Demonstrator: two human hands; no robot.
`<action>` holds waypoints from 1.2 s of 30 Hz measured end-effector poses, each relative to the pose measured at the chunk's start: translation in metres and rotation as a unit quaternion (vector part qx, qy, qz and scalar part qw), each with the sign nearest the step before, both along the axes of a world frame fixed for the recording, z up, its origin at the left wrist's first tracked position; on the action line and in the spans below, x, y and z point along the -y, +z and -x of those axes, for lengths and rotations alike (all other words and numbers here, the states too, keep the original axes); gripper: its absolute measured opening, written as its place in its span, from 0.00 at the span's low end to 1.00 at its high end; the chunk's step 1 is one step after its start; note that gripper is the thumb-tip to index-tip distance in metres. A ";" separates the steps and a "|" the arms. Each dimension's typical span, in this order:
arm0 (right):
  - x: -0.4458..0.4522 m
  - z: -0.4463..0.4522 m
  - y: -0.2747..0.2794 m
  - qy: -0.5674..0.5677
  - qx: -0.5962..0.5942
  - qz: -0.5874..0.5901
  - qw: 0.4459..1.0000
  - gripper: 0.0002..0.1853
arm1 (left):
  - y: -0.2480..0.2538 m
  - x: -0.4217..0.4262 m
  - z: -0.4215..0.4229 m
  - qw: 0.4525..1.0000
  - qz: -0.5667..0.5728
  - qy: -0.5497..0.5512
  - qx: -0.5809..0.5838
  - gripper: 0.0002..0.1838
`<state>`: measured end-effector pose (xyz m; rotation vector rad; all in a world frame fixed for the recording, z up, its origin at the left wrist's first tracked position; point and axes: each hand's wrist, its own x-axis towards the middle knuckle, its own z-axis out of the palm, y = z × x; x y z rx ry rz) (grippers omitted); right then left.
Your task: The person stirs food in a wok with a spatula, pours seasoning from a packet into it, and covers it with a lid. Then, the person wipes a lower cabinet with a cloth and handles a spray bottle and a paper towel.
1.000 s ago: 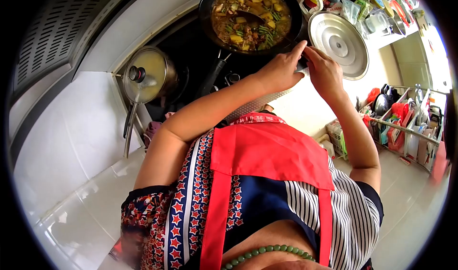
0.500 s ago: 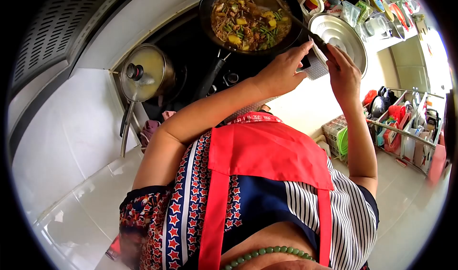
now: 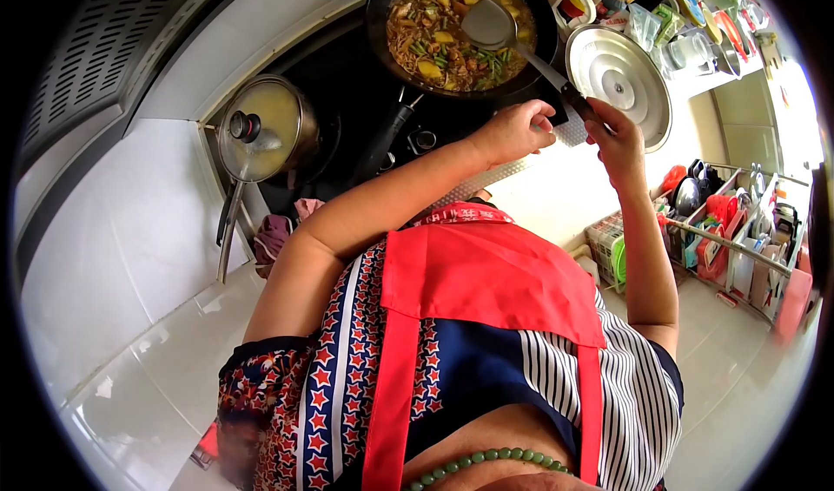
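Spatula [image 3: 539,64] gripped in our right hand [image 3: 618,141] crosses the right edge of the wok [image 3: 545,38]; our free left hand [image 3: 515,133] curls nearby.

Domestic-looking kitchen. Glossy black cooktop [image 3: 340,83] with round knob [image 3: 423,141] at near edge. On it, wide black round wok [image 3: 543,44] full of brown stew [image 3: 434,48] with yellow chunks and green beans; grey metal turner [image 3: 489,26] with dark handle above. To left, shiny steel saucepan [image 3: 305,139] under glass lid [image 3: 271,148]. Grey slotted metal range hood [image 3: 87,118], upper left. White wall tiles [image 3: 87,222], pale floor tiles [image 3: 130,387]. Right: round silver metal lid [image 3: 599,65], colourful jars and containers [image 3: 691,52], metal-framed rack [image 3: 728,245] packed with red, white, black kitchenware. Red bib apron [image 3: 486,274] on person.
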<state>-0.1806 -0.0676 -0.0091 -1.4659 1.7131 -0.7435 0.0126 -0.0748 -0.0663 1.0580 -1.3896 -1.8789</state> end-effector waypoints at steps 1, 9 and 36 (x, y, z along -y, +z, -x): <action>0.000 0.000 0.001 -0.003 0.005 -0.004 1.000 0.19 | -0.001 -0.001 0.000 1.000 0.003 -0.002 0.001 0.24; 0.001 0.008 -0.006 -0.050 0.135 -0.085 0.986 0.19 | 0.003 -0.006 0.000 1.000 0.006 -0.018 -0.001 0.23; -0.008 0.098 0.164 -0.003 0.221 0.019 0.975 0.27 | 0.117 0.030 0.110 0.852 -0.066 -0.033 -0.518 0.11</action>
